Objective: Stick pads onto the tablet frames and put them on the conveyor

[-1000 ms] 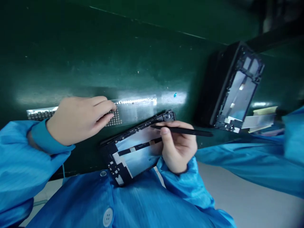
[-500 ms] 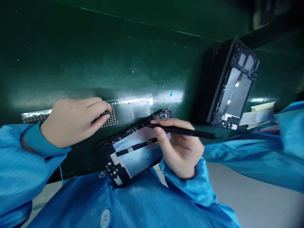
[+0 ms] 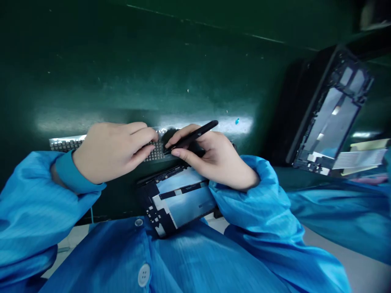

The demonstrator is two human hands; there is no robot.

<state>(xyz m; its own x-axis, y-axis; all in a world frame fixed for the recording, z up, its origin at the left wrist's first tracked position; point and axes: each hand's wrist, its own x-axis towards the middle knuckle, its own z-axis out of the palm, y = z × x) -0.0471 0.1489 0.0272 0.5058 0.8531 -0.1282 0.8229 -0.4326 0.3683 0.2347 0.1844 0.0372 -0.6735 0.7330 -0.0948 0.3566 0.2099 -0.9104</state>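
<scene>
A clear strip covered with rows of small grey square pads [image 3: 158, 151] lies on the green bench. My left hand [image 3: 111, 150] rests over it, thumb and forefinger pinched together at the pads. In a pen-like grip, my right hand [image 3: 220, 158] holds black tweezers [image 3: 198, 133], whose tips point down at the right end of the pads. The fingers partly hide those tips, so whether they grip a pad does not show. Below both hands, a black phone frame [image 3: 191, 205] with a bluish inner face leans at the bench edge against my blue smock.
To the right stands a stack of similar black frames [image 3: 331, 118]. Beside it are a whitish striped strip and yellowish sheets [image 3: 360, 160]. Another person's blue sleeve [image 3: 342, 211] reaches in at the right. A tiny blue scrap [image 3: 237, 121] lies on the bench.
My right hand has moved with the tweezers from the phone frame's upper edge up and left to the pads. My left hand keeps its place at the strip. The whole view has shifted.
</scene>
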